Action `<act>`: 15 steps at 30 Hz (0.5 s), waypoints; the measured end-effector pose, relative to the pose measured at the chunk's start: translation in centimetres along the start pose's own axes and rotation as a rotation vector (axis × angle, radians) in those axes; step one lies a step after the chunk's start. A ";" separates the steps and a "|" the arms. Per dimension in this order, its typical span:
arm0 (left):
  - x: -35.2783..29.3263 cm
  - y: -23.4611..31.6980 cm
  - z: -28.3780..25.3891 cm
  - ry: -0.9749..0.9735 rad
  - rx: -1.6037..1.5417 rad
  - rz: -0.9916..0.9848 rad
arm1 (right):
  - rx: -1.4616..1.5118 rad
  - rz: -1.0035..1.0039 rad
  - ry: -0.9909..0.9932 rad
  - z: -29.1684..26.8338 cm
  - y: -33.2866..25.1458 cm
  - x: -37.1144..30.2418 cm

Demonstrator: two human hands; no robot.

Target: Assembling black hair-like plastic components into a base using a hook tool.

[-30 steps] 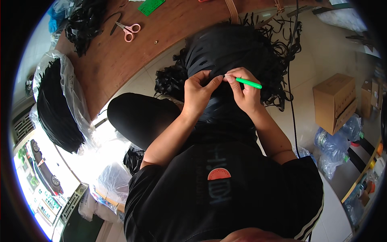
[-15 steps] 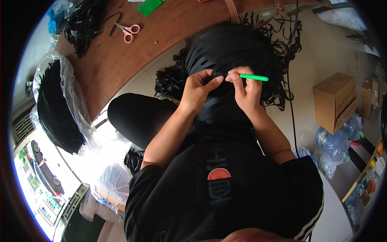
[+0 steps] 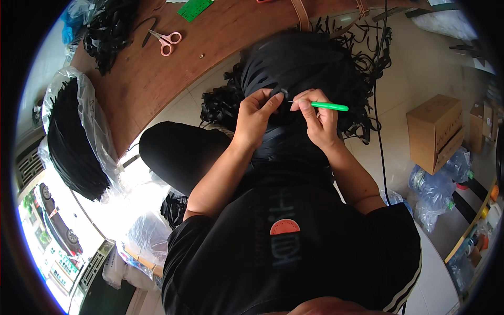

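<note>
Across my lap lies a large bundle of flat black strips (image 3: 294, 58), its loose ends hanging past the far and right sides. My left hand (image 3: 254, 116) is closed at the near part of the bundle, with a black strip (image 3: 284, 91) pinched between thumb and fingers. Just to its right, my right hand (image 3: 321, 118) grips a slim green-handled tool (image 3: 329, 106). The tool's thin metal tip points left toward the pinched strip, with a small gap between the hands. Whether the tip is hooked is too small to tell.
A curved brown wooden table (image 3: 157, 79) stands ahead, bearing pink-handled scissors (image 3: 167, 43), a green card (image 3: 195, 9) and black strips (image 3: 107, 34). More strips (image 3: 76, 142) hang in clear plastic at left. A cardboard box (image 3: 436, 134) and plastic bottles (image 3: 430, 184) stand at right.
The right hand and green-handled tool have shifted slightly left and down, with the metal tip now more visible. The left thumb has moved left, and the pinched strip shows beside it.
</note>
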State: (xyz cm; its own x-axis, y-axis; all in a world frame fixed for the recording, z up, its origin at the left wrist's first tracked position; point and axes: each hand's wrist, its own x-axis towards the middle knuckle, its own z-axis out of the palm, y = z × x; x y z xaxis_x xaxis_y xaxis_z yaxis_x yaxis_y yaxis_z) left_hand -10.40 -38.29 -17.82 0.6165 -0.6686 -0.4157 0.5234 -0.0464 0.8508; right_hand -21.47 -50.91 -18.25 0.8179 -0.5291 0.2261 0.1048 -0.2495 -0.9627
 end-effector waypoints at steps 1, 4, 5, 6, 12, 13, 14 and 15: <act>0.0 -0.1 -0.1 0.001 0.000 0.001 | 0.001 -0.001 -0.001 -0.1 0.0 0.1; 0.1 -0.3 -0.2 -0.004 -0.021 0.008 | -0.331 -0.299 -0.136 -0.1 -0.7 0.7; 0.1 -0.3 -0.1 0.003 -0.027 0.007 | -0.271 -0.294 -0.087 0.1 -0.2 0.4; 0.1 -0.2 -0.1 0.010 -0.034 0.008 | -0.122 -0.199 -0.036 0.0 0.0 0.1; 0.2 0.2 -0.5 -0.064 -0.018 -0.028 | 0.121 0.056 0.166 -0.4 -0.7 0.2; 0.2 0.2 -0.6 -0.065 -0.019 -0.026 | 0.120 0.054 0.166 -0.4 -1.0 0.4; 0.3 -0.1 -0.8 -0.074 -0.045 -0.024 | -0.065 -0.017 0.137 -0.3 -1.3 0.6; 0.3 -0.1 -0.8 -0.083 -0.071 -0.022 | -0.249 -0.088 0.108 -0.1 -1.5 0.7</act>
State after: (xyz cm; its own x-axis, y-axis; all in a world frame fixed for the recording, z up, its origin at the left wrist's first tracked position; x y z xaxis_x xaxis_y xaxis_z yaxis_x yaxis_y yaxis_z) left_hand -9.79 -37.86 -18.27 0.5550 -0.7272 -0.4040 0.5784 -0.0117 0.8157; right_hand -21.11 -50.96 -16.62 0.7453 -0.5766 0.3348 0.0195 -0.4830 -0.8754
